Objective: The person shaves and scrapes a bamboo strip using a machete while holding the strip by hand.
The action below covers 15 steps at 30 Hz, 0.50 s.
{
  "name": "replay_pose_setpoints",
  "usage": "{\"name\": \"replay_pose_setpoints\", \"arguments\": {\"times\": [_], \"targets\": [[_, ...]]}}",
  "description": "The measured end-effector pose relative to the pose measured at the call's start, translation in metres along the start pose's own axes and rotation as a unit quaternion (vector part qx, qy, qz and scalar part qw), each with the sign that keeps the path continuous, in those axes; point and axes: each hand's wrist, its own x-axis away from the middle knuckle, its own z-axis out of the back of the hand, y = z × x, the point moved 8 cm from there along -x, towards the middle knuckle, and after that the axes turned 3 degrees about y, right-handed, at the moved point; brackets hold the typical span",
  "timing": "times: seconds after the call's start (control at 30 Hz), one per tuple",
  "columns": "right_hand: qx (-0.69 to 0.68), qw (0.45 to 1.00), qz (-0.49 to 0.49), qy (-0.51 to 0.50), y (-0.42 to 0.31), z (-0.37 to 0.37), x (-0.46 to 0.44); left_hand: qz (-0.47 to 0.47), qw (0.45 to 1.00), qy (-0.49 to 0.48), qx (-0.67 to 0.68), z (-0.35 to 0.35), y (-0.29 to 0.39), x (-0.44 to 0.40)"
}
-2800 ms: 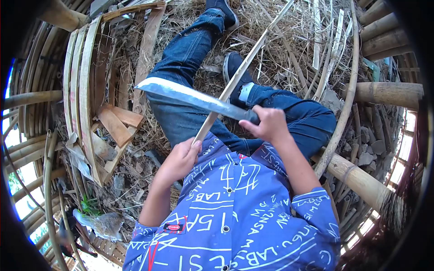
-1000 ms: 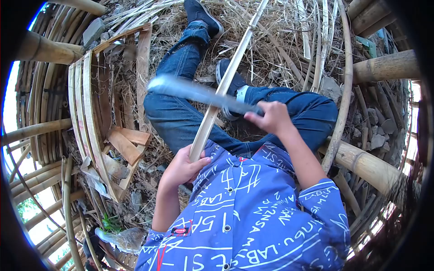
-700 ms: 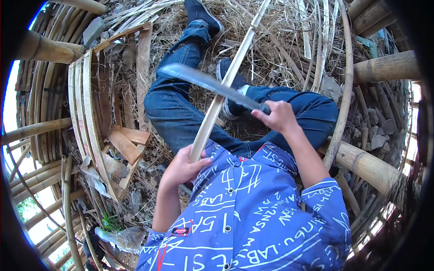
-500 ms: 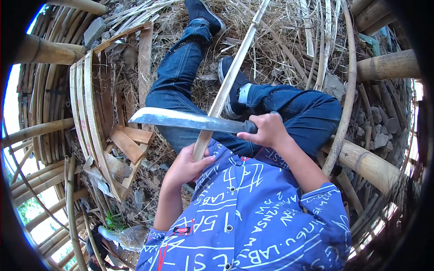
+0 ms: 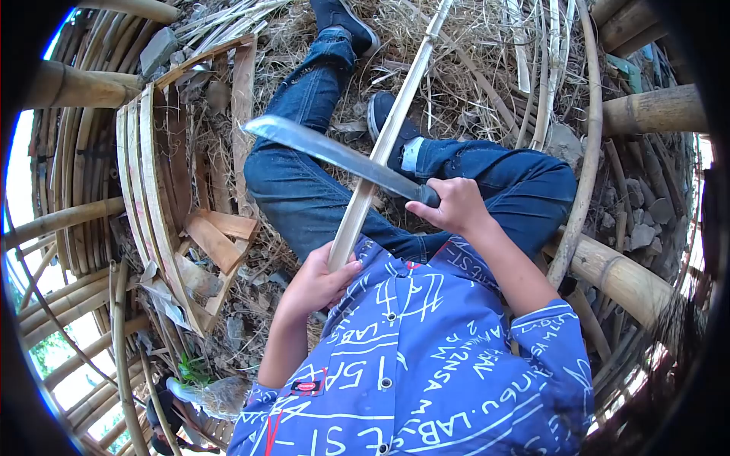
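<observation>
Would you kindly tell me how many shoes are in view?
2: the left shoe, at the picture's top edge; the right shoe, partly behind the bamboo strip.

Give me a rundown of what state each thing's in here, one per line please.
Left grip: closed around the bamboo strip's near end
Right grip: closed on the knife handle
Knife: bare-bladed, crossing above the strip; contact unclear
Bamboo strip: slanting, no break visible
Shirt: buttoned
Shoes: worn
Slatted wooden frame: gaps between slats
</observation>
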Motion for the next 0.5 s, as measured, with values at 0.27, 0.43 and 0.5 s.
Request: {"name": "replay_pose_setpoints", "arguments": {"times": [0.27, 0.43, 0.5], "targets": [[0.084, 0.984, -0.152, 0.032, 0.107, 0.035, -0.042, 0.015, 0.999, -0.002, 0.035, 0.002, -0.004, 0.02], [0.057, 0.981, -0.184, 0.035, 0.129, 0.048, -0.05, 0.018, 0.999, -0.013, 0.049, 0.006, -0.004, 0.022], [0.077, 0.977, -0.197, 0.03, 0.133, 0.043, -0.052, 0.022, 0.998, -0.012, 0.053, 0.009, -0.003, 0.022]]}}
